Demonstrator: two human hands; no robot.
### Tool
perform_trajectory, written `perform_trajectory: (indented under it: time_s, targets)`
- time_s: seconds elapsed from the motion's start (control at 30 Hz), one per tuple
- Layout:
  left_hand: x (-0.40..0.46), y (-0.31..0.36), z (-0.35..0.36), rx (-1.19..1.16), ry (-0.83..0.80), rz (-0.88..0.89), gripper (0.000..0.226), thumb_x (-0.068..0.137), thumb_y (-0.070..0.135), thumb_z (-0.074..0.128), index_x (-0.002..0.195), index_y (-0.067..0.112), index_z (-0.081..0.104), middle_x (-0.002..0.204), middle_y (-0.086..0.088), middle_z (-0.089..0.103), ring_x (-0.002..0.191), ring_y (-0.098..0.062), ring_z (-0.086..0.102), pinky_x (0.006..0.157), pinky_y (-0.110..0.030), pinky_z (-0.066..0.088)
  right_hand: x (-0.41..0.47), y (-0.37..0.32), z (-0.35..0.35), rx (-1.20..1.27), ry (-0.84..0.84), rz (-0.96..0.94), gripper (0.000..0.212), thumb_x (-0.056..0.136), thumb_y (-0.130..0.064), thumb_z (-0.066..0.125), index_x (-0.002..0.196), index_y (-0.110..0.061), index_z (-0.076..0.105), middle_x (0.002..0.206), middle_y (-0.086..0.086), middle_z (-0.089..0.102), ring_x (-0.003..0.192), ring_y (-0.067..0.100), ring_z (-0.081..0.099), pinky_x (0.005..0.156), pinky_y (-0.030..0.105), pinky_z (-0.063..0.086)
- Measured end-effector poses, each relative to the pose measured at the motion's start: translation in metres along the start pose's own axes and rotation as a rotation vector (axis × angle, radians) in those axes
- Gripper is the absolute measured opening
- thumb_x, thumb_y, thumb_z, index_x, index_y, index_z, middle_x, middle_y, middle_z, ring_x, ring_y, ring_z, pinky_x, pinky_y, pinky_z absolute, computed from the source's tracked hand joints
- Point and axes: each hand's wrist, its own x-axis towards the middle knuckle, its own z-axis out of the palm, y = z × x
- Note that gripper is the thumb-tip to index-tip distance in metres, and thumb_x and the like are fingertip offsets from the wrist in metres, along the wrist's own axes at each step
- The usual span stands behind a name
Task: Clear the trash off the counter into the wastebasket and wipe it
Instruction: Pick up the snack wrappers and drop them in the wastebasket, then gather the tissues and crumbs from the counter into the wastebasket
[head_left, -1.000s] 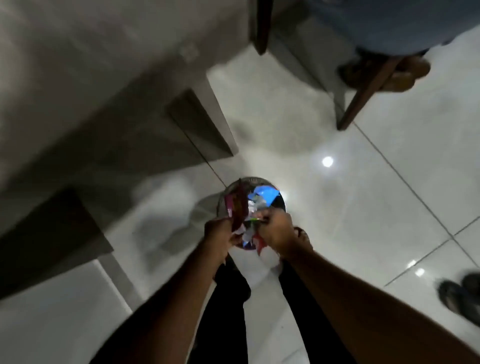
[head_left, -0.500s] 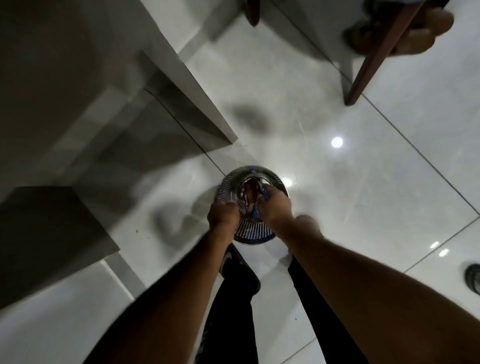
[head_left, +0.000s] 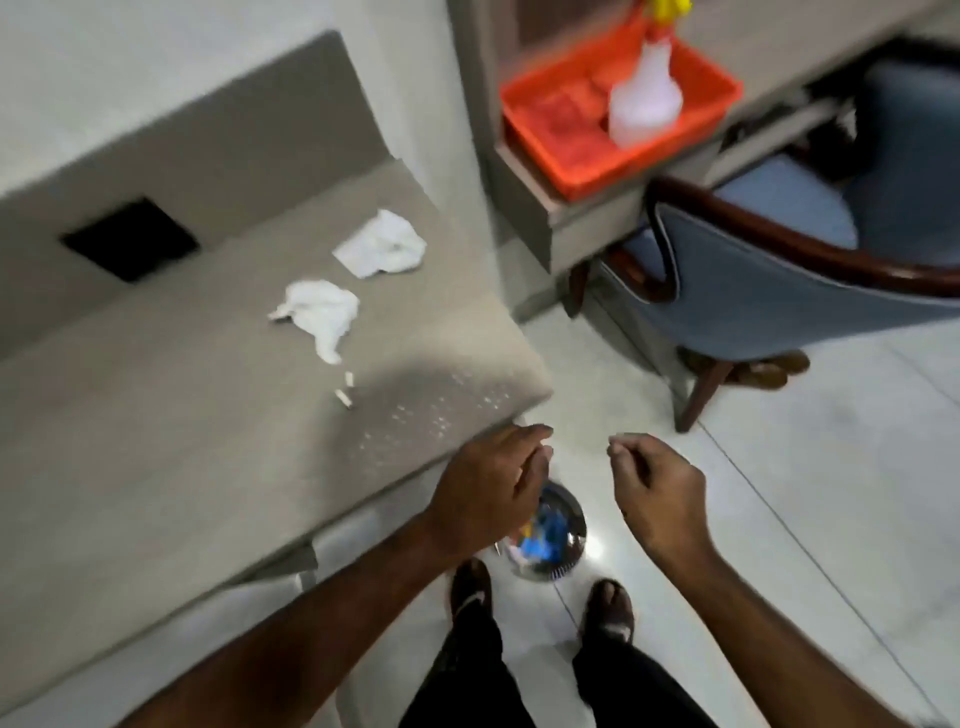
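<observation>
A grey counter (head_left: 182, 441) fills the left. On it lie two crumpled white tissues (head_left: 382, 244) (head_left: 317, 314), two small white scraps (head_left: 345, 389) and scattered crumbs (head_left: 426, 415) near the front corner. A shiny metal wastebasket (head_left: 563, 545) stands on the floor below the counter's corner, with colourful wrappers inside. My left hand (head_left: 491, 483) hovers over the counter's edge above the basket, fingers loosely curled, holding nothing. My right hand (head_left: 657, 488) hangs to the right of it, fingers loosely bent and empty.
An orange tray (head_left: 545, 135) with a white spray bottle (head_left: 644, 98) sits on a ledge at the back. A blue chair (head_left: 779, 291) with a wooden frame stands to the right. My feet (head_left: 470, 592) are on the white tiled floor beside the basket.
Both hands have let go of the wrappers in the wastebasket and risen to counter height. The view has lifted from the floor to the counter.
</observation>
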Motion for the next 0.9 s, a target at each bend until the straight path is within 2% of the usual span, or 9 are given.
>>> perform_trajectory:
  time_s: [0.17,0.3,0.43,0.5,0.6,0.67,0.7,0.8,0.9]
  targets:
    - [0.050,-0.069,-0.096,0.254,0.186,-0.188,0.023,0.093,0.010,0.056,0.109,0.002,0.071,0.103,-0.016,0.075,0.097,-0.033,0.069,0.085,-0.037,0.053,0.046,-0.121,0.021,-0.024,-0.090,-0.246,0.015,0.090,-0.016,0.061,0.098,-0.016,0.073,0.089,-0.001,0.074,0.079,0.011,0.065,0.074,0.021,0.048]
    - [0.074,-0.155,-0.141,0.456,0.074,-0.395,0.041,0.093,0.018,0.052,0.132,0.005,0.056,0.127,-0.018,0.061,0.115,-0.037,0.056,0.099,-0.042,0.045,0.080,-0.202,0.068,-0.125,-0.133,-0.410,0.018,0.090,-0.020,0.059,0.101,-0.015,0.073,0.098,0.004,0.075,0.085,0.019,0.067,0.080,0.029,0.053]
    - [0.088,-0.220,-0.158,0.541,-0.286,-0.420,0.060,0.096,0.036,0.050,0.151,0.019,0.033,0.153,-0.015,0.034,0.134,-0.034,0.038,0.107,-0.040,0.036,0.119,-0.257,0.130,-0.318,-0.256,-0.471,0.030,0.090,-0.021,0.056,0.118,-0.013,0.065,0.118,0.010,0.068,0.104,0.028,0.064,0.093,0.039,0.052]
    - [0.089,-0.236,-0.157,0.570,-0.452,-0.268,0.045,0.097,0.035,0.043,0.139,0.021,0.049,0.146,-0.008,0.047,0.132,-0.027,0.042,0.102,-0.035,0.037,0.140,-0.272,0.160,-0.427,-0.314,-0.459,0.041,0.089,-0.019,0.057,0.130,-0.017,0.055,0.136,0.014,0.053,0.116,0.033,0.057,0.098,0.041,0.049]
    - [0.090,-0.248,-0.157,0.565,-0.411,-0.183,0.037,0.098,0.039,0.046,0.108,0.015,0.072,0.119,-0.012,0.066,0.106,-0.030,0.065,0.088,-0.035,0.052,0.168,-0.285,0.206,-0.675,-0.433,-0.414,0.071,0.083,-0.015,0.068,0.144,-0.031,0.036,0.159,0.015,0.007,0.125,0.039,0.046,0.097,0.046,0.049]
    - [0.091,-0.248,-0.156,0.521,-0.420,-0.246,0.036,0.096,0.038,0.052,0.101,0.009,0.073,0.113,-0.016,0.067,0.098,-0.034,0.067,0.084,-0.037,0.054,0.180,-0.282,0.227,-0.856,-0.500,-0.402,0.068,0.087,-0.016,0.064,0.145,-0.035,0.034,0.160,0.016,-0.008,0.128,0.041,0.040,0.097,0.048,0.049]
    - [0.092,-0.248,-0.158,0.480,-0.412,-0.293,0.029,0.092,0.033,0.059,0.100,0.008,0.072,0.113,-0.016,0.067,0.098,-0.034,0.067,0.084,-0.037,0.054,0.184,-0.279,0.236,-0.924,-0.527,-0.401,0.059,0.090,-0.018,0.060,0.143,-0.033,0.038,0.160,0.019,-0.004,0.129,0.042,0.038,0.097,0.049,0.049]
    - [0.096,-0.242,-0.171,0.293,-0.311,-0.411,0.022,0.076,0.018,0.076,0.095,0.008,0.073,0.107,-0.014,0.069,0.096,-0.034,0.067,0.081,-0.034,0.054,0.186,-0.270,0.242,-0.990,-0.517,-0.445,0.038,0.090,-0.022,0.061,0.126,-0.013,0.058,0.136,0.018,0.050,0.117,0.034,0.054,0.093,0.040,0.050]
    - [0.098,-0.225,-0.181,0.130,-0.013,-0.458,0.006,0.076,0.006,0.071,0.078,0.001,0.074,0.089,-0.022,0.074,0.084,-0.039,0.068,0.073,-0.037,0.053,0.176,-0.264,0.221,-0.750,-0.409,-0.419,0.027,0.083,-0.014,0.064,0.109,-0.007,0.069,0.110,0.013,0.070,0.099,0.030,0.066,0.087,0.033,0.053]
